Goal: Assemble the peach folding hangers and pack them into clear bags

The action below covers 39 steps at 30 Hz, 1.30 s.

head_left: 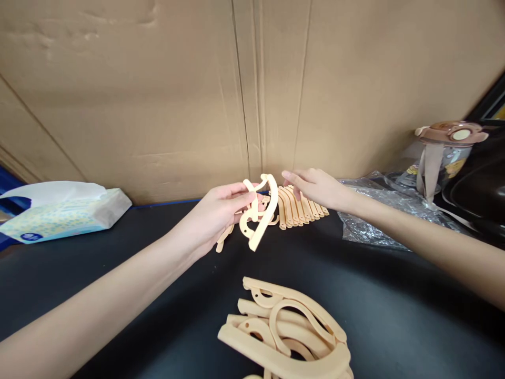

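My left hand (221, 213) is closed on a cream plastic folding hanger (265, 216), pinched between thumb and fingers and held above the dark table. My right hand (315, 187) has its fingers stretched out over a row of folded hanger arms (302, 210); whether the fingertips touch them is hidden. More cream hanger parts lie behind and below my left hand, partly covered by it. Nearest to me, a pile of folded hangers (292, 331) lies on the black tabletop (165, 295), cut off by the lower edge of the view.
A tissue pack (67, 210) lies at the left. On the right are crumpled clear plastic wrap (366, 210) and a drinking bottle (445, 158) with a brown lid and a strap, beside a glossy black object (481, 184). Brown cardboard (177, 95) stands along the back.
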Tool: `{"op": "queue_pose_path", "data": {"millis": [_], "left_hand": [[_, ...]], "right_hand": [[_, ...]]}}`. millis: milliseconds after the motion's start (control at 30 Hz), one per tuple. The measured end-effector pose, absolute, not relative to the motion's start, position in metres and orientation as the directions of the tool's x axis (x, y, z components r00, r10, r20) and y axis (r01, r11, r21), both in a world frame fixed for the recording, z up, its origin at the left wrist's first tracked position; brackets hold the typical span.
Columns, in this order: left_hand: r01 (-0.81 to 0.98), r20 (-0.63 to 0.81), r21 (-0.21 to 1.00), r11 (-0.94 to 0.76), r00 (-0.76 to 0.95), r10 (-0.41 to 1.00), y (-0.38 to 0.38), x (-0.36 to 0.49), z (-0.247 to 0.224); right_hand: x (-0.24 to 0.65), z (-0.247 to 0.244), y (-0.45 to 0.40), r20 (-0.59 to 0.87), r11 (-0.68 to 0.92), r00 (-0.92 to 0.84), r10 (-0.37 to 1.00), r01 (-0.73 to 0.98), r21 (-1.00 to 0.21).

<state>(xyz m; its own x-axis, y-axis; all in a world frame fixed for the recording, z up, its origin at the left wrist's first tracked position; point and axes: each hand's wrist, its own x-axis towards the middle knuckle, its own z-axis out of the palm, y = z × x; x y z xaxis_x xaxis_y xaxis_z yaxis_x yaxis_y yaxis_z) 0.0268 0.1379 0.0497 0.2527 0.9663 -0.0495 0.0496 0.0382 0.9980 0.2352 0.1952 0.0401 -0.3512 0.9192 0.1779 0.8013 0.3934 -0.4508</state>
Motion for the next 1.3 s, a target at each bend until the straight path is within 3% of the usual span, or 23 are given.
{"op": "queue_pose_path", "data": {"millis": [67,167,367,600,733,800,833,900,967,1033,1067,1133,1167,1233,1300], "left_hand": [[0.058,0.029,0.997,-0.043,0.226,0.974,0.142,0.027,0.051],[0.091,0.091,0.989,-0.115,0.228,0.969,0.145,0.027,0.053],[0.11,0.075,0.989,-0.101,0.224,0.972,0.143,0.024,0.063],[0.0,0.18,0.98,-0.197,0.396,0.9,0.142,0.031,0.062],[0.003,0.175,0.982,-0.186,0.322,0.93,0.144,0.025,0.066],[-0.005,0.184,0.982,-0.188,0.251,0.95,0.147,0.021,0.068],[-0.001,0.181,0.983,-0.186,0.232,0.956,0.148,0.018,0.068],[0.046,0.164,0.983,-0.18,0.244,0.956,0.147,0.017,0.07],[0.127,0.12,0.978,-0.163,0.296,0.948,0.144,0.019,0.071],[0.174,0.062,0.977,-0.126,0.333,0.941,0.138,0.025,0.073],[0.18,0.041,0.978,-0.104,0.326,0.944,0.135,0.03,0.073],[0.175,0.035,0.981,-0.086,0.273,0.961,0.132,0.038,0.072],[0.167,0.053,0.981,-0.097,0.247,0.967,0.132,0.041,0.071],[0.143,0.107,0.979,-0.145,0.246,0.963,0.135,0.046,0.065],[0.145,0.13,0.974,-0.172,0.261,0.957,0.14,0.048,0.058]], "right_hand": [[0.226,0.047,0.184,0.198,0.474,-0.487,0.851,0.548,-0.689],[0.219,0.056,0.174,0.269,0.472,-0.526,0.807,0.3,-0.829],[0.225,0.061,0.177,0.361,0.504,-0.446,0.819,0.259,-0.824],[0.21,0.056,0.163,0.271,0.421,-0.555,0.787,0.161,-0.893],[0.22,0.059,0.172,0.306,0.454,-0.509,0.804,0.193,-0.87],[0.229,0.063,0.178,0.38,0.543,-0.457,0.804,0.303,-0.783],[0.233,0.064,0.18,0.45,0.612,-0.432,0.782,0.394,-0.685],[0.239,0.065,0.181,0.602,0.716,-0.44,0.666,0.604,-0.351],[0.241,0.062,0.179,0.665,0.684,-0.525,0.532,0.729,0.028],[0.238,0.057,0.174,0.627,0.6,-0.601,0.495,0.759,0.253],[0.236,0.054,0.172,0.599,0.571,-0.609,0.52,0.77,0.286],[0.229,0.049,0.169,0.551,0.57,-0.573,0.607,0.797,0.202],[0.227,0.048,0.169,0.526,0.597,-0.541,0.656,0.798,0.076],[0.224,0.048,0.171,0.461,0.622,-0.456,0.761,0.715,-0.319],[0.226,0.052,0.176,0.379,0.516,-0.354,0.855,0.502,-0.695]]}}
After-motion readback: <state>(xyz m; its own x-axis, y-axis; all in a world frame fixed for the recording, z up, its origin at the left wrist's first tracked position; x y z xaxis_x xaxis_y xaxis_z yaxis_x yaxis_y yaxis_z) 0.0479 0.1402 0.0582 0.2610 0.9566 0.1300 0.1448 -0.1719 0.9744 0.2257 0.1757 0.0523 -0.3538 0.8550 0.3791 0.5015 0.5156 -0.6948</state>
